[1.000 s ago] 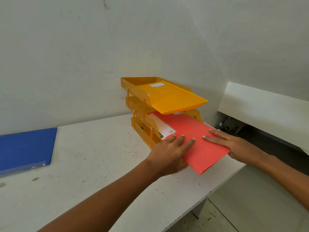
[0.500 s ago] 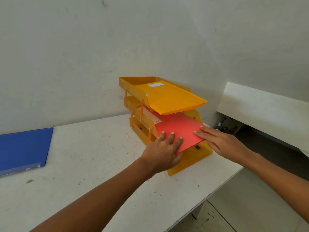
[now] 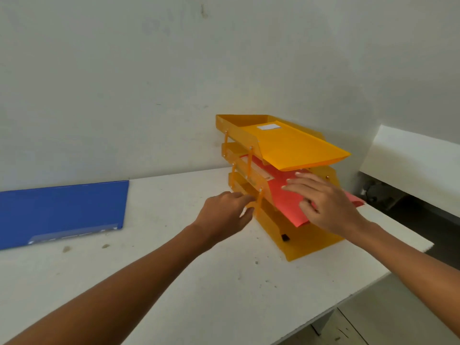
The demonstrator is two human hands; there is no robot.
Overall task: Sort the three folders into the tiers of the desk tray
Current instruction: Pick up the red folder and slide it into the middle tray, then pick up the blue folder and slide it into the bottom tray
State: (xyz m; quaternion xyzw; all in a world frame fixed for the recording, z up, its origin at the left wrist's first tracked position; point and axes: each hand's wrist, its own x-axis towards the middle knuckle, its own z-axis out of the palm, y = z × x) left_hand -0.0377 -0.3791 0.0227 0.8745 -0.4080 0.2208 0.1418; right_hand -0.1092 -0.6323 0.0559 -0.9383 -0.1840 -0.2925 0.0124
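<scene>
An orange three-tier desk tray (image 3: 311, 241) stands against the wall at the table's right end. A yellow folder (image 3: 293, 145) with a white label lies in its top tier. A red folder (image 3: 281, 195) sits in the middle tier, its front edge sticking out a little. My right hand (image 3: 323, 202) lies flat on the red folder with the fingers spread. My left hand (image 3: 226, 215) touches the tray's left side by a front post, fingers loosely curled. A blue folder (image 3: 62, 210) lies flat on the table far to the left.
The white table (image 3: 199, 290) ends just right of the tray, with the floor below. A white ledge (image 3: 410, 168) runs along the right wall beyond a dark gap. The wall stands close behind the tray.
The red folder has slid deeper into the middle tier. My left hand came off it and moved to the tray's left side. My right hand moved further onto the folder.
</scene>
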